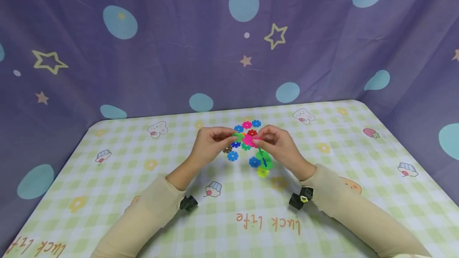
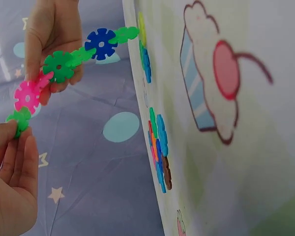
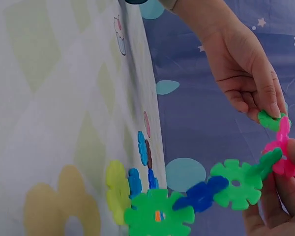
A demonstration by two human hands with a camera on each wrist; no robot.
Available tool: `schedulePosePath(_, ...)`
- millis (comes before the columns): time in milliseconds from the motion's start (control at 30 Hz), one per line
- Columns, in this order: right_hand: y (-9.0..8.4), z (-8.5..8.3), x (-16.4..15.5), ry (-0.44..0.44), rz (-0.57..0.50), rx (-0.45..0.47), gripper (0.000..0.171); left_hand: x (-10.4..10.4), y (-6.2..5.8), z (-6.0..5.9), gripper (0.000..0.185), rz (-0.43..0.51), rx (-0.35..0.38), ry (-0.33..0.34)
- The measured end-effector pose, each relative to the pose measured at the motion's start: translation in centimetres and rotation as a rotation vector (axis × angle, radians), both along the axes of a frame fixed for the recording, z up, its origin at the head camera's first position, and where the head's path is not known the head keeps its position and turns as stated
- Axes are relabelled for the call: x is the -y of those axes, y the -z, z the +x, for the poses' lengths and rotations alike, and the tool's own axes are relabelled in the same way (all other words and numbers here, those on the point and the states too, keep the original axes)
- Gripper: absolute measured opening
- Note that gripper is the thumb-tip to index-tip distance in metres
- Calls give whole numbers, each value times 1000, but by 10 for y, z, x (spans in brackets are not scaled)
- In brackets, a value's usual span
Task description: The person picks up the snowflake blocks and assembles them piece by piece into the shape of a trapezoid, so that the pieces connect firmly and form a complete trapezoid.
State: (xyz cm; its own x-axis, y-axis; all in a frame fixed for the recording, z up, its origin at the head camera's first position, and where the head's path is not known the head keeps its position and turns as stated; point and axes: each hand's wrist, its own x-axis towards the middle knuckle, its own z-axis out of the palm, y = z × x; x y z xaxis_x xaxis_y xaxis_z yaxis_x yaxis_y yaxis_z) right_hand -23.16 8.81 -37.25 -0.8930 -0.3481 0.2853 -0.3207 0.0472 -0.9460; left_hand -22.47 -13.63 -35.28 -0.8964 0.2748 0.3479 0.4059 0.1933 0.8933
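Two hands add a green piece to a bendy chain of plastic snowflake discs.

The left hand (image 1: 211,140) pinches a small green plastic snowflake disc (image 2: 19,119) between thumb and fingertips, right at the pink disc (image 2: 28,96) on the end of the colourful chain of plastic snowflake discs (image 3: 206,194). The right hand (image 1: 277,144) pinches that pink end too, fingers curled tight. I think the chain is partly made, with about six pieces joined, and the far end hangs down below the right fingers to the checked green and white tablecloth (image 1: 358,194). More loose plastic discs (image 1: 247,124) lie just beyond the fingertips, waiting. Nothing blocks the hands. A purple curtain with stars (image 1: 143,51) hangs behind.
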Motion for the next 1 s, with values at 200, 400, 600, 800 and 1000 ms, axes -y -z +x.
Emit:
schedulePosePath(200,-2,2,2,-5,50,30,25,-1,0,1,16,-13,-7,0)
schedulePosePath(400,-1,3,6,11,129,-19,36,-2,-1,1,16,-35,-24,10)
schedulePosePath(600,0,3,8,26,110,-3,30,-3,0,0,15,-34,-32,22)
schedulePosePath(800,-1,7,6,29,54,-2,31,-5,-1,1,16,-2,-26,27)
schedulePosePath(1000,-6,9,2,-22,46,-12,32,-5,-3,7,14,1,-45,34)
